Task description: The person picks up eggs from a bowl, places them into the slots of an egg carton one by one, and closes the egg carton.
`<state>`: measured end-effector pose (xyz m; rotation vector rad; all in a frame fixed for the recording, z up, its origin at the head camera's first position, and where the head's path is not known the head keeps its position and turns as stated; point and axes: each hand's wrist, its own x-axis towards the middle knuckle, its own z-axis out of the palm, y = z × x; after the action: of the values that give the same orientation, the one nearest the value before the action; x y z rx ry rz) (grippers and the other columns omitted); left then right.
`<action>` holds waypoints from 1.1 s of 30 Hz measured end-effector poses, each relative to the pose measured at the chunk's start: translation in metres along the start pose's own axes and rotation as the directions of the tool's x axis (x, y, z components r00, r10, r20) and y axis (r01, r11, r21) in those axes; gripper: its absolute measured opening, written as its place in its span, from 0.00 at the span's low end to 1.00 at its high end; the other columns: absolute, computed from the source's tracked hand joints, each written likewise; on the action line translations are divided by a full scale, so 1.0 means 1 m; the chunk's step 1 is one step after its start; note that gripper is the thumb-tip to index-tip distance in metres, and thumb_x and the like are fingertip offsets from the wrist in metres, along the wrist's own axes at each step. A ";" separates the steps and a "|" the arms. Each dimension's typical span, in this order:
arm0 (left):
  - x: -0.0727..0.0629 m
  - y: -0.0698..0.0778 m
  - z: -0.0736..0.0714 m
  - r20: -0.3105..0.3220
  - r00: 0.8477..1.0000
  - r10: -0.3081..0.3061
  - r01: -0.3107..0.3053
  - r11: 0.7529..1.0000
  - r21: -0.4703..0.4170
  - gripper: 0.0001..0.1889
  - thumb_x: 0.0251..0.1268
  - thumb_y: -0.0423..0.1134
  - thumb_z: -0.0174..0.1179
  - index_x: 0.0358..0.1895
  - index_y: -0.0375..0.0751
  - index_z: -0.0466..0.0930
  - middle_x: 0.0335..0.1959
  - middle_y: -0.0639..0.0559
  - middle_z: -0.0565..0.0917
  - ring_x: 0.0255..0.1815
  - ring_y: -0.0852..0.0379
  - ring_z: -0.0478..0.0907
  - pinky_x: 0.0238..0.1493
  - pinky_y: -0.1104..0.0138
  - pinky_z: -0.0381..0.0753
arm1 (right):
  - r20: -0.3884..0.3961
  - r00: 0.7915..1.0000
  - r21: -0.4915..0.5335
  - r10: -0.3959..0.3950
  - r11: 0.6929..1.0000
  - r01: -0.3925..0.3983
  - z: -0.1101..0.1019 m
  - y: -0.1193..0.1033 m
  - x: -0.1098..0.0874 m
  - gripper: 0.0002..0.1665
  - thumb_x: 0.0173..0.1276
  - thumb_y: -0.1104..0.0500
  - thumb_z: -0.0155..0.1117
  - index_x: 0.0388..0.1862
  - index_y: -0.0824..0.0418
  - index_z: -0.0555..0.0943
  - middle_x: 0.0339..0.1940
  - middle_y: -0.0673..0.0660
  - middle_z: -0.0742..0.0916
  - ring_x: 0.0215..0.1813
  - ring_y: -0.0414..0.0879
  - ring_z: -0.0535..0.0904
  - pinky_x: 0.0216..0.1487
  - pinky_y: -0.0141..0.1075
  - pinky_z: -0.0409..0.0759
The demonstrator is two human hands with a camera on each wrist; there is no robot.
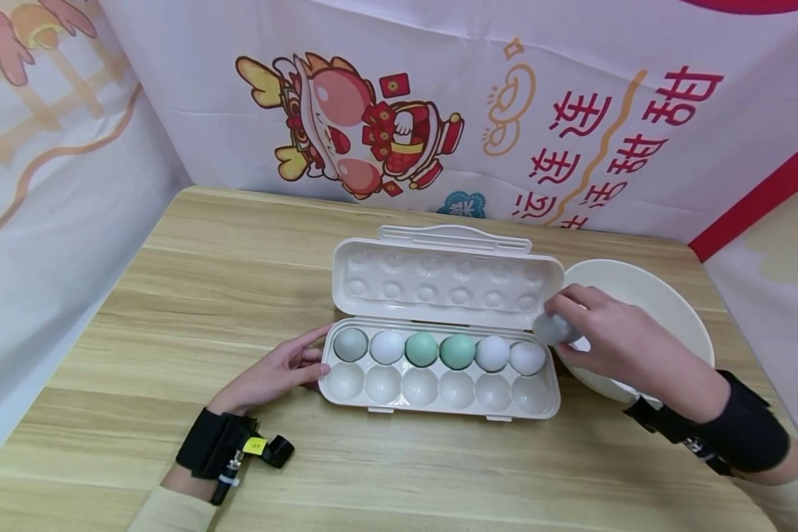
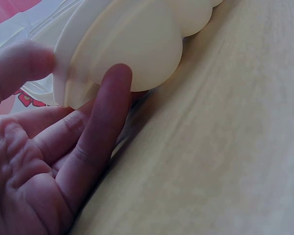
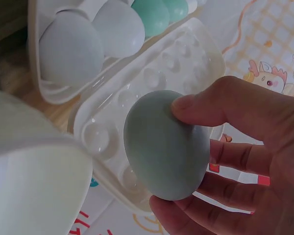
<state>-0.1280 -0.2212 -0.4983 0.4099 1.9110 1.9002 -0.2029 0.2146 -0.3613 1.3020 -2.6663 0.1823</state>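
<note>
An open white plastic egg carton (image 1: 439, 408) lies on the table with its lid (image 1: 447, 284) tipped back. Several eggs fill its back row: a greyish one (image 1: 350, 344) at the left, pale ones, and two green ones (image 1: 457, 351) in the middle. The front row shows bare cups. My left hand (image 1: 275, 373) grips the carton's left end, thumb at the rim and fingers against the side and underneath. Between thumb and fingertips, my right hand (image 1: 612, 336) holds a pale grey-green egg (image 3: 166, 144), raised near the carton's right end and the bowl's left edge.
A large white bowl (image 1: 678, 310) stands right of the carton, partly hidden by the right forearm; what it holds is mostly hidden. The wooden table (image 1: 239, 273) runs back to a printed cloth (image 1: 206, 118), which also hangs at the sides.
</note>
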 end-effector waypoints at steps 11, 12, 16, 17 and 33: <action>0.000 0.001 0.000 0.003 1.000 0.003 -0.003 1.000 0.003 0.36 0.72 0.30 0.53 0.76 0.31 0.44 0.55 0.23 0.74 0.47 0.51 0.81 0.46 0.60 0.81 | -0.006 0.999 0.042 -0.045 0.998 0.046 0.003 -0.015 0.006 0.32 0.39 0.63 0.84 0.45 0.61 0.78 0.43 0.59 0.80 0.42 0.51 0.78 0.33 0.46 0.83; 0.000 0.001 0.000 0.002 1.000 0.002 -0.002 1.000 0.004 0.36 0.72 0.30 0.53 0.76 0.31 0.44 0.55 0.23 0.74 0.47 0.51 0.81 0.46 0.60 0.81 | -0.007 0.999 0.043 -0.047 0.998 0.047 0.003 -0.015 0.007 0.32 0.39 0.63 0.84 0.45 0.61 0.79 0.43 0.59 0.80 0.42 0.51 0.78 0.33 0.46 0.83; 0.000 0.001 0.000 -0.001 1.000 -0.007 0.007 1.000 0.006 0.35 0.72 0.30 0.53 0.76 0.31 0.44 0.55 0.24 0.75 0.47 0.51 0.81 0.46 0.60 0.81 | -0.017 0.998 0.050 -0.065 0.997 0.065 0.003 -0.019 0.010 0.32 0.40 0.63 0.84 0.46 0.61 0.79 0.44 0.60 0.80 0.42 0.51 0.78 0.35 0.47 0.83; 0.000 0.001 0.000 -0.001 1.000 -0.009 0.009 1.000 0.005 0.35 0.72 0.30 0.53 0.76 0.31 0.44 0.54 0.24 0.75 0.47 0.51 0.81 0.46 0.60 0.81 | -0.024 0.997 0.053 -0.074 0.996 0.075 0.003 -0.020 0.011 0.32 0.41 0.64 0.83 0.46 0.61 0.79 0.44 0.60 0.80 0.42 0.51 0.78 0.35 0.47 0.83; -0.001 0.001 0.001 -0.005 1.000 -0.018 0.018 1.000 -0.007 0.35 0.73 0.31 0.52 0.76 0.31 0.43 0.55 0.24 0.74 0.46 0.50 0.81 0.46 0.60 0.81 | -0.113 0.979 0.074 -0.168 0.981 0.177 0.011 -0.038 0.033 0.26 0.43 0.63 0.80 0.44 0.63 0.80 0.42 0.57 0.81 0.41 0.49 0.79 0.33 0.41 0.83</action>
<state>-0.1273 -0.2210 -0.4974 0.3843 1.9042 1.8982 -0.1942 0.1642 -0.3641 1.4962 -2.4673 0.3334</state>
